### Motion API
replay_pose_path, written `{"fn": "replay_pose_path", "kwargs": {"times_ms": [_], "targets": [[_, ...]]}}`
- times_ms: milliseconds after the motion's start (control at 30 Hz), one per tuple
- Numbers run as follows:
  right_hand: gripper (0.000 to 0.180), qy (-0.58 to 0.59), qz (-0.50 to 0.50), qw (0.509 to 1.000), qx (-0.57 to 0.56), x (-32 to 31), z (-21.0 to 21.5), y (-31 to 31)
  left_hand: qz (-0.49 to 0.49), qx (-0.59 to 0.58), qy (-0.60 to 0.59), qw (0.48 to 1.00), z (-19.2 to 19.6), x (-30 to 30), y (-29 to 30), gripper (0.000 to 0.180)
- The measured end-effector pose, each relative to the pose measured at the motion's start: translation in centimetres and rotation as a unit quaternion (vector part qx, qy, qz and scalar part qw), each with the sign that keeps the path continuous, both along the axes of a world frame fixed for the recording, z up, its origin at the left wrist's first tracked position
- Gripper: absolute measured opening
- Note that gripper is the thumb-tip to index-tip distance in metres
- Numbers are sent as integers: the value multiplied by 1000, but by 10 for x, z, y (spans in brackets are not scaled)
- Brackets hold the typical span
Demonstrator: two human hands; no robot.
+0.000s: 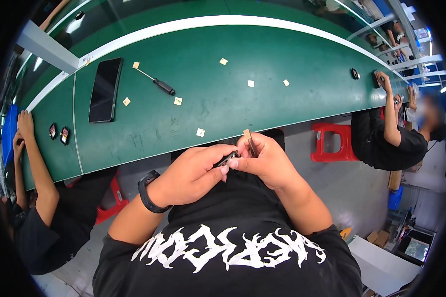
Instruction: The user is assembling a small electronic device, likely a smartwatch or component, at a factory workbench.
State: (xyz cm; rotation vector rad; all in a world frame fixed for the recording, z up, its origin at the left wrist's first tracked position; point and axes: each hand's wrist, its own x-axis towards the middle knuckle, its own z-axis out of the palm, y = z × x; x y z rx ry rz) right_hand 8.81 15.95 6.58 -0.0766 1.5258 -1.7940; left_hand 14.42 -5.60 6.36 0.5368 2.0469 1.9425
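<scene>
In front of my body, just off the table's near edge, both hands meet around a small black part (227, 159), mostly covered by fingers. My left hand (191, 174), with a black band on its wrist, is closed and pinches the part. My right hand (265, 162) is closed too, its thumb and fingertips against the part's right end. A thin dark strip with a flat tan end (250, 142) sticks up from the right hand's fingers; it looks like tweezers, but its exact kind is unclear.
The green table (148, 133) carries a phone (105, 90), a screwdriver (162, 86) and several small pale square pieces (200, 132). Small black parts (64, 135) lie at left, another (355, 74) at far right. Co-workers sit on both sides; a red stool (332, 143) stands at right.
</scene>
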Motion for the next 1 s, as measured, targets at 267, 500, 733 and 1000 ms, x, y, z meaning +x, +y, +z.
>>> {"fn": "replay_pose_path", "kwargs": {"times_ms": [267,500,733,1000], "targets": [[14,26,-8,998,53,3,-5,2,44,94,-154,983,-2,4,9,42],[13,44,-20,994,102,9,24,-8,110,135,-170,970,-6,11,19,28],[18,106,-6,986,125,18,18,-10,87,-1,-68,994,-3,13,13,18],[15,67,11,993,97,18,21,-9,71,-3,-59,996,-4,13,5,15]]}}
